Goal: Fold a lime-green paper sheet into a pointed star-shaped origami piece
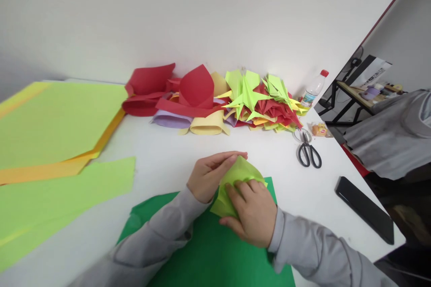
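Observation:
A small folded piece of lime-green paper is held between both hands over a dark green sheet. My left hand grips its upper corner, with the thumb on the near face and the fingers behind. Across the paper's lower part lies my right hand, its fingers bent against the surface and its thumb near the lower edge. Those fingers hide part of the folds. My forearms cover some of the green sheet.
Large lime and orange sheets lie at the left. Along the wall stand red rolled paper pieces and a heap of folded paper stars. At the right are a bottle, scissors, a wrapped snack and a black phone.

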### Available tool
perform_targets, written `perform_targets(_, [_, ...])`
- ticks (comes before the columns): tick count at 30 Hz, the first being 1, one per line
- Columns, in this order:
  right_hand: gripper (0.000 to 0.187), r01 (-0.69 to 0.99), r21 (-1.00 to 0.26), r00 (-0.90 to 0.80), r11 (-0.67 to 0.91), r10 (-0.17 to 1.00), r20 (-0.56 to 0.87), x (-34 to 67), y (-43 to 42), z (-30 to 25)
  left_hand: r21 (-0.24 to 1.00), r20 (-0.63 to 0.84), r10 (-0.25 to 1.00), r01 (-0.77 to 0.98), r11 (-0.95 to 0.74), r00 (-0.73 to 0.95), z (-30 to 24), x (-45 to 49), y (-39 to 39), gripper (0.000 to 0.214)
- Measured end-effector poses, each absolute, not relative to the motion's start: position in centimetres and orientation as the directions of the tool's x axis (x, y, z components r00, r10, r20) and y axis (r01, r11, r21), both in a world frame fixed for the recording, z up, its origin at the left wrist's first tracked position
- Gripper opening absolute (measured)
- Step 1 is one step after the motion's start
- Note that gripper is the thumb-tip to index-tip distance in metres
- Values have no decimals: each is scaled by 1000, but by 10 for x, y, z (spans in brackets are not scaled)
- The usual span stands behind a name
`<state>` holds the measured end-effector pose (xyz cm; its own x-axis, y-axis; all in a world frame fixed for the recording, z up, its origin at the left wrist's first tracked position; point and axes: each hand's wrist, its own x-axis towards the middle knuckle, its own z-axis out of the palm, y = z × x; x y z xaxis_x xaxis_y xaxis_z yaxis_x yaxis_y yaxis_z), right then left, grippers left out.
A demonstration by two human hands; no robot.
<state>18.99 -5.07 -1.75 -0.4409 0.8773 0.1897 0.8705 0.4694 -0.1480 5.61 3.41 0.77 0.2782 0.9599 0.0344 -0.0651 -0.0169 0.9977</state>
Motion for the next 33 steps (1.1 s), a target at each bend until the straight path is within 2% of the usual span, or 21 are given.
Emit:
perform_targets(4, [65, 887, -151, -408, 436, 894, 188, 190, -50, -15, 998, 5, 970, -69, 13, 245, -4, 39, 29, 55])
perform_targets(6, [63, 892, -159, -392, 422, 900, 192, 189, -50, -13, 1000, -11, 965, -20, 17, 262, -14, 27, 22, 53])
perform_targets(8, [62, 896, -168, -377, 410, 905, 196, 189, -50, -13, 999, 5, 951, 50, -21, 308, -24, 17, 12, 49])
perform_targets(14, [59, 916, -199, -310, 349, 928, 205, 188, -48, -12, 946, 195, 924, 187, -266, 329, -46, 16, -10, 42])
perform_targets(19, [52, 919, -203, -298, 338, 933, 204, 187, -46, -10, 810, 392, 840, 292, -508, 374, -57, 25, -18, 44])
perform_targets(26, [37, 913, -222, -294, 342, 929, 225, 189, -48, -7, 597, 566, 739, 438, -673, 364, -81, 20, -11, 46])
perform_targets(30, [46, 920, -194, -306, 340, 934, 186, 189, -49, -6, 437, 656, 664, 536, -722, 360, -81, 20, -11, 44])
perform_targets(33, [53, 925, -164, -316, 343, 933, 171, 187, -49, -7, 375, 665, 656, 600, -706, 357, -79, 21, -13, 47])
